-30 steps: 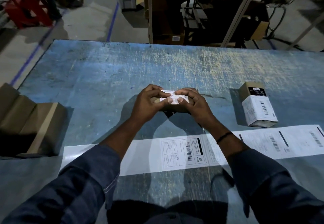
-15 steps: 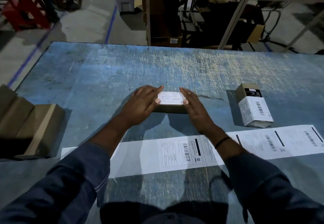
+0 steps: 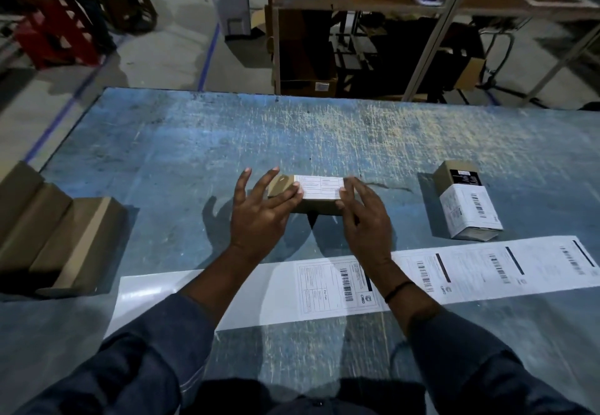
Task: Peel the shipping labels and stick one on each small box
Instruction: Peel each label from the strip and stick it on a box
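Left hand (image 3: 259, 213), fingers splayed wider than half a second ago, and right hand (image 3: 363, 220), fingers loosely extended, touch the ends of the small brown cardboard box (image 3: 316, 207), which lies white-labelled at mid-table. The long white label strip (image 3: 285, 294) lies at 6 o'clock.

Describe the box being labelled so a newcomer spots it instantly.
On the blue table, beyond the white label strip, a small brown box lies between the left hand and right hand. The other box, far right, is untouched.

The small box (image 3: 316, 199) lies mid-table between both hands, label strip (image 3: 324, 288) before it, labelled box (image 3: 467, 202) right.
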`<state>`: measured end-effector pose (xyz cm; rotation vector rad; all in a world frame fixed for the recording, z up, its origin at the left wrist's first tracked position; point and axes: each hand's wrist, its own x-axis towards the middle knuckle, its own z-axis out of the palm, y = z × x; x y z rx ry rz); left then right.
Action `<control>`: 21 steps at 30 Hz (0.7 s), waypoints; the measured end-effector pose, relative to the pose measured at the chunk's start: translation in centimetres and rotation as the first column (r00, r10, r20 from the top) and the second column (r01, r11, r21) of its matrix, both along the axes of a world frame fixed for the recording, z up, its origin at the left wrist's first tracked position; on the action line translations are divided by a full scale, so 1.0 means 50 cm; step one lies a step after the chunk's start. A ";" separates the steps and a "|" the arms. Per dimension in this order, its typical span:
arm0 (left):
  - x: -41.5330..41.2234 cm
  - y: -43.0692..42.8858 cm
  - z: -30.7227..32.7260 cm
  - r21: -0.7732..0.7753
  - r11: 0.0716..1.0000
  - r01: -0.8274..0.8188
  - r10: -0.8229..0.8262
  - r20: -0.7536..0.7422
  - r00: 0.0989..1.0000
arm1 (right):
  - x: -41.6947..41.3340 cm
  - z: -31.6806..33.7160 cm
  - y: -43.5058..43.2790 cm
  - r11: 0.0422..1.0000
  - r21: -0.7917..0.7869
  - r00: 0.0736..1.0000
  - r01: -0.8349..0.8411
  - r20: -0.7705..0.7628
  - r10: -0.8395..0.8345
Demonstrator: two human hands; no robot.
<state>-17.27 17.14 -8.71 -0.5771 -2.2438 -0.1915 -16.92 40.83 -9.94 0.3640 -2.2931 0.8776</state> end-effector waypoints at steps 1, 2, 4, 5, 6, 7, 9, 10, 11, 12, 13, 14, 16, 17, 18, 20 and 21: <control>0.001 0.003 0.008 0.086 0.996 0.034 -0.035 0.015 0.999 | 0.006 0.016 -0.004 0.975 -0.218 0.986 0.044 0.164 -0.008; 0.000 0.004 0.017 0.192 0.978 0.080 -0.093 0.059 0.994 | 0.005 0.032 -0.005 0.905 -0.410 0.943 0.116 0.332 0.029; -0.007 0.002 0.037 0.394 0.912 0.114 -0.211 0.215 0.954 | -0.007 0.057 0.002 0.754 -0.623 0.835 0.208 0.514 0.195; -0.018 0.000 0.041 0.443 0.893 0.076 -0.234 0.313 0.921 | -0.015 0.067 0.007 0.745 -0.636 0.791 0.202 0.555 0.259; -0.030 0.000 0.042 0.456 0.890 0.019 -0.231 0.415 0.880 | -0.022 0.074 0.011 0.793 -0.590 0.755 0.153 0.587 0.291; -0.041 -0.001 0.042 0.455 0.890 -0.028 -0.231 0.503 0.833 | -0.028 0.080 0.014 0.855 -0.511 0.727 0.089 0.620 0.294; -0.056 -0.007 0.043 0.471 0.880 -0.054 -0.285 0.617 0.733 | -0.037 0.081 0.022 0.911 -0.413 0.699 0.008 0.654 0.290; -0.055 -0.011 0.044 0.482 0.875 -0.035 -0.322 0.635 0.702 | -0.034 0.082 0.027 0.913 -0.408 0.692 -0.009 0.657 0.300; -0.048 -0.017 0.046 0.472 0.881 0.002 -0.340 0.633 0.696 | -0.026 0.083 0.035 0.917 -0.397 0.693 -0.030 0.653 0.306; -0.035 -0.023 0.050 0.436 0.899 0.047 -0.340 0.626 0.702 | -0.014 0.083 0.044 0.924 -0.378 0.695 -0.063 0.647 0.312; -0.018 -0.029 0.050 0.378 0.921 0.093 -0.328 0.625 0.708 | 0.002 0.079 0.053 0.929 -0.355 0.690 -0.108 0.646 0.327; -0.002 -0.034 0.046 0.303 0.943 0.135 -0.305 0.633 0.711 | 0.018 0.070 0.061 0.930 -0.333 0.675 -0.155 0.651 0.346; 0.026 -0.041 0.029 0.142 0.970 0.199 -0.243 0.666 0.706 | 0.052 0.059 0.060 0.940 -0.228 0.674 -0.254 0.655 0.341; 0.035 -0.041 0.019 0.070 0.974 0.214 -0.206 0.663 0.720 | 0.064 0.057 0.056 0.947 -0.164 0.695 -0.276 0.646 0.315; 0.039 -0.041 0.008 -0.001 0.976 0.216 -0.166 0.639 0.751 | 0.072 0.057 0.051 0.953 -0.093 0.723 -0.287 0.631 0.279; 0.048 -0.035 -0.003 -0.129 0.976 0.177 -0.074 0.566 0.821 | 0.075 0.059 0.044 0.946 0.073 0.775 -0.317 0.595 0.214; 0.054 -0.029 -0.008 -0.172 0.974 0.147 -0.036 0.524 0.851 | 0.072 0.058 0.042 0.927 0.169 0.803 -0.334 0.567 0.185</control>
